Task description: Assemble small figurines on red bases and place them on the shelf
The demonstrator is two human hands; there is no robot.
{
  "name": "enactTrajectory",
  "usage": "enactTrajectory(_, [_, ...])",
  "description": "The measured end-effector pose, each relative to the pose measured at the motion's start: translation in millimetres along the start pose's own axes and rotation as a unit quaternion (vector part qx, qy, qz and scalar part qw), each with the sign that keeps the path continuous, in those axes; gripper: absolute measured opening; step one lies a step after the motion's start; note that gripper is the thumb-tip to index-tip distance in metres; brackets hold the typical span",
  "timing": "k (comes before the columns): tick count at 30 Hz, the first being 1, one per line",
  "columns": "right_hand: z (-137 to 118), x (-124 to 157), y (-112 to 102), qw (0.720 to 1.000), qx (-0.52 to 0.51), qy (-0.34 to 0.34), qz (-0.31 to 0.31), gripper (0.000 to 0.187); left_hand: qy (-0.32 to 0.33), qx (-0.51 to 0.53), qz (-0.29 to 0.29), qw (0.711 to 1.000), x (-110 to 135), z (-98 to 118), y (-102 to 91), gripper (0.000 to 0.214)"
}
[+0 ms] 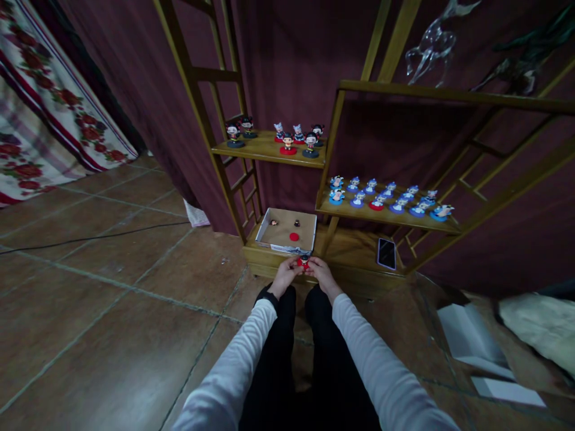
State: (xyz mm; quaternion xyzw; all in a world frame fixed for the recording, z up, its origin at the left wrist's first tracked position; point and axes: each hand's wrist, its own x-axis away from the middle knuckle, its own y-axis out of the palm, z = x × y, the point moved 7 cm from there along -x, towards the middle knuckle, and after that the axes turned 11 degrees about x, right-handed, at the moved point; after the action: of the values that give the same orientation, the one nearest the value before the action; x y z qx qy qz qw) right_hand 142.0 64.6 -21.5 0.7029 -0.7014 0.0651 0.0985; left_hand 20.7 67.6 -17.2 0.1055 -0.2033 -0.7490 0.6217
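Observation:
Between my two hands is a small figurine (304, 261) with a dark head and red at its base. My left hand (286, 273) pinches it from the left, and my right hand (321, 272) has its fingers closed on the other side. Just beyond them sits a shallow cardboard box (265, 236) with pale walls. Inside it lie a red round base (294, 237), a small dark figure piece (297, 223) and a brown-haired head piece (274, 222). Fingers cover part of the held figurine.
Several figurines (287, 143) stand on the upper left shelf (265, 146). Blue and purple figurines (399, 205) fill the right shelf (359, 207). A phone (386, 254) lies on the bottom board. Higher up stands a clear glass deer (435, 45). White box pieces (476, 338) lie on the floor.

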Motion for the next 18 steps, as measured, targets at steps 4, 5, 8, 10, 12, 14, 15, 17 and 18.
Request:
enactTrajectory(4, [1,0,0,1.000,0.010,-0.004,-0.004,0.025,0.030,-0.079,-0.018,0.996,2,5,6.8,0.049])
enactTrajectory(5, [1,0,0,1.000,0.010,-0.006,-0.003,0.025,0.042,-0.116,-0.013,0.992,3,7,7.5,0.046])
enactTrajectory(8, [2,0,-1,1.000,0.008,-0.011,-0.006,0.026,0.076,-0.251,0.004,0.965,7,13,9.9,0.041])
enactTrajectory(10, [3,0,-1,1.000,0.008,-0.013,-0.010,0.027,0.096,-0.344,0.010,0.934,12,18,12.8,0.040])
enactTrajectory(12, [4,-1,-2,1.000,0.008,-0.015,-0.011,0.029,0.111,-0.431,0.016,0.895,17,23,16.3,0.040])
enactTrajectory(14, [5,-1,-4,1.000,0.006,-0.018,-0.005,0.030,0.117,-0.506,0.017,0.854,22,27,20.1,0.041])
enactTrajectory(15, [5,-1,-5,1.000,0.006,-0.020,-0.003,0.030,0.118,-0.538,0.015,0.835,24,28,22.2,0.042])
enactTrajectory(17, [5,-2,-5,1.000,0.009,-0.022,-0.001,0.030,0.123,-0.587,0.006,0.800,28,31,26.6,0.044])
enactTrajectory(18, [5,-2,-5,1.000,0.012,-0.023,-0.002,0.029,0.128,-0.606,-0.001,0.785,29,32,28.8,0.045])
